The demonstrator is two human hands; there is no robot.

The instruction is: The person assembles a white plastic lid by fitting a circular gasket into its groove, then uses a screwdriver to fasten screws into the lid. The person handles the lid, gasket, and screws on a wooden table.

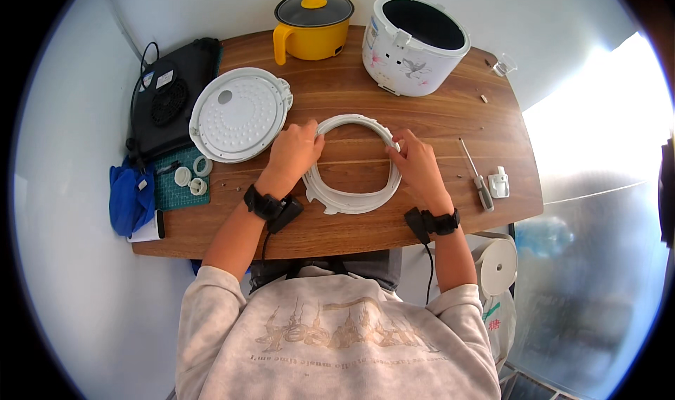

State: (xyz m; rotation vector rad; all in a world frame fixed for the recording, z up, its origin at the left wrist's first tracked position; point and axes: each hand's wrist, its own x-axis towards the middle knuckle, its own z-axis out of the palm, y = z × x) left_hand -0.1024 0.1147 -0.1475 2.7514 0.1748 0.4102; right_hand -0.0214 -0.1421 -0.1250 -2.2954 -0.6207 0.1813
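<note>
There's the white ring [351, 202], middle of the worktop [351, 235], between left hand [293, 151] and right hand [418, 164], set apart, each gripping its own side! Far edge: yellow pot [314, 43] under its lid [299, 12], white cooker [411, 62] open, dark inside.

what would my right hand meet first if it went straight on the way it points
The white ring; your right hand is at its upper right edge, seemingly touching it, though depth is hard to judge here.
</note>
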